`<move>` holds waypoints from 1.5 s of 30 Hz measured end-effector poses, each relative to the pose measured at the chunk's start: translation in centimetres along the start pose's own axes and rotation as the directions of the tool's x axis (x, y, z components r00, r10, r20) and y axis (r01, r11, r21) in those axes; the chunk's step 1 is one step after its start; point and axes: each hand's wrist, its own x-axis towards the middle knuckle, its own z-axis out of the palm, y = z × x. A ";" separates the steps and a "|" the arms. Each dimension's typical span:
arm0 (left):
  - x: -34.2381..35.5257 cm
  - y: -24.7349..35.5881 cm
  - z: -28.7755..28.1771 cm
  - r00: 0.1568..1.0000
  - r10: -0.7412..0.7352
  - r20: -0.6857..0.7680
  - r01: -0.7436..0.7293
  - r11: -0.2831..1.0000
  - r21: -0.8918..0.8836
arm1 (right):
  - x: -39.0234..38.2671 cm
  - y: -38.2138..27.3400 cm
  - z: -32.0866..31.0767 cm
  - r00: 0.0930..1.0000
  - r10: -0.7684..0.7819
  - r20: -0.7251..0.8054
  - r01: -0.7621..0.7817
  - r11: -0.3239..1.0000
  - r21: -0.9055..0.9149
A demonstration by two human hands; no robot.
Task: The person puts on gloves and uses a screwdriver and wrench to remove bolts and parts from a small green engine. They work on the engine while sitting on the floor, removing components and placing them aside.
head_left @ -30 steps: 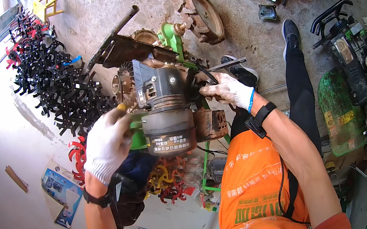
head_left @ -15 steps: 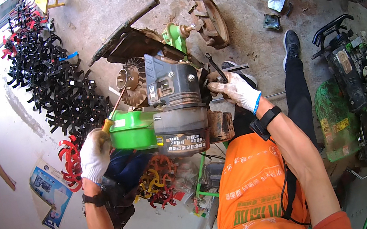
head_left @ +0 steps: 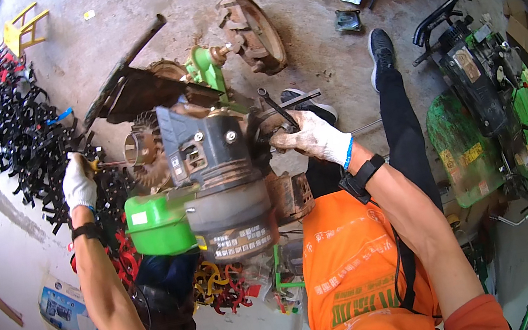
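A white-gloved left hand (head_left: 79, 183) is closed around the yellow handle of a screwdriver (head_left: 110, 164). The shaft points right, its tip at the finned metal wheel (head_left: 147, 151) on the engine's left side. My right hand (head_left: 315, 136), also gloved, grips the lower end of a dark wrench (head_left: 278, 107) on the engine's right side. Its fingertips are close against the machine, and what they touch there is hard to make out. Between my hands stands the engine (head_left: 208, 150), with a black cover, a grey rounded housing (head_left: 231, 217) and a green tank (head_left: 158, 222).
Beyond the engine lie a rusty lugged wheel (head_left: 253, 32) and a green bracket (head_left: 206, 69). Black curved blades (head_left: 26, 136) are heaped at left. Another green machine (head_left: 482, 119) stands at right. A yellow stool (head_left: 23, 31) is at the far left.
My left hand has moved left and away from the green tank, and the screwdriver has swung to nearly level. The whole view has shifted. My right hand stays at the wrench.
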 end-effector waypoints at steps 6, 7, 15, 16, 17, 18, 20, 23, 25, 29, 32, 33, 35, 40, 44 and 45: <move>3.5 -0.3 0.3 0.981 0.176 -0.076 -0.176 0.984 0.013 | -0.2 1.7 -0.9 0.979 -0.041 -0.198 0.031 0.998 -0.053; 3.1 -0.7 -0.1 0.967 0.243 -0.073 -0.238 0.968 0.075 | 0.0 2.0 -0.6 0.983 -0.035 -0.182 0.025 0.998 -0.061; -3.6 -3.9 -4.1 0.990 0.114 0.082 -0.126 0.979 0.159 | 0.4 2.1 0.2 0.980 -0.101 -0.169 0.069 0.980 -0.188; -5.1 -3.6 -5.0 0.987 0.139 0.078 -0.149 0.977 0.151 | 0.3 2.0 0.1 0.979 -0.124 -0.160 0.088 0.972 -0.218; -6.8 -3.1 -6.0 0.990 0.073 0.123 -0.092 0.983 0.156 | 0.3 2.0 0.0 0.981 -0.114 -0.158 0.074 0.968 -0.239; -8.7 -2.2 -7.2 0.990 0.097 0.100 -0.104 0.992 0.072 | 0.4 1.9 -0.1 0.981 -0.111 -0.156 0.068 0.964 -0.257; -12.0 0.3 -10.2 0.994 0.073 0.082 -0.073 0.997 -0.011 | 0.8 2.0 0.0 0.982 -0.100 -0.158 0.058 0.966 -0.251; -16.1 6.0 -15.3 0.969 -0.246 0.014 0.232 0.894 -0.384 | 1.3 2.4 0.2 0.973 -0.069 -0.220 -0.005 0.947 -0.320; -16.4 9.9 -19.2 0.909 -0.416 0.012 0.358 0.767 -0.532 | 1.4 2.7 0.4 0.964 -0.093 -0.249 -0.006 0.929 -0.371; -13.1 18.4 -25.2 0.968 -0.229 -0.107 0.155 0.872 -0.465 | 2.0 3.2 0.6 0.955 -0.136 -0.265 0.026 0.924 -0.382; -8.2 24.3 -25.2 0.989 -0.091 -0.117 0.049 0.946 -0.321 | 2.4 3.4 0.5 0.952 -0.136 -0.273 0.015 0.915 -0.404; -6.8 25.9 -25.2 0.996 -0.055 -0.063 0.037 0.967 -0.252 | 2.5 3.3 0.5 0.952 -0.107 -0.286 -0.021 0.911 -0.412; -4.1 28.4 -24.9 0.995 0.097 -0.018 -0.099 0.989 -0.106 | 2.5 3.2 0.4 0.961 -0.072 -0.268 -0.049 0.908 -0.417; 0.2 31.9 -23.0 0.979 0.162 0.122 -0.172 0.982 0.078 | 1.9 1.8 0.5 0.964 -0.077 -0.256 -0.018 0.936 -0.353; 2.3 34.0 -21.1 0.920 0.311 0.237 -0.368 0.895 0.253 | 1.5 0.8 0.6 0.960 -0.054 -0.276 -0.062 0.917 -0.393; 2.6 34.4 -20.6 0.897 0.336 0.287 -0.417 0.858 0.299 | 1.6 0.7 0.6 0.954 -0.071 -0.292 -0.065 0.900 -0.432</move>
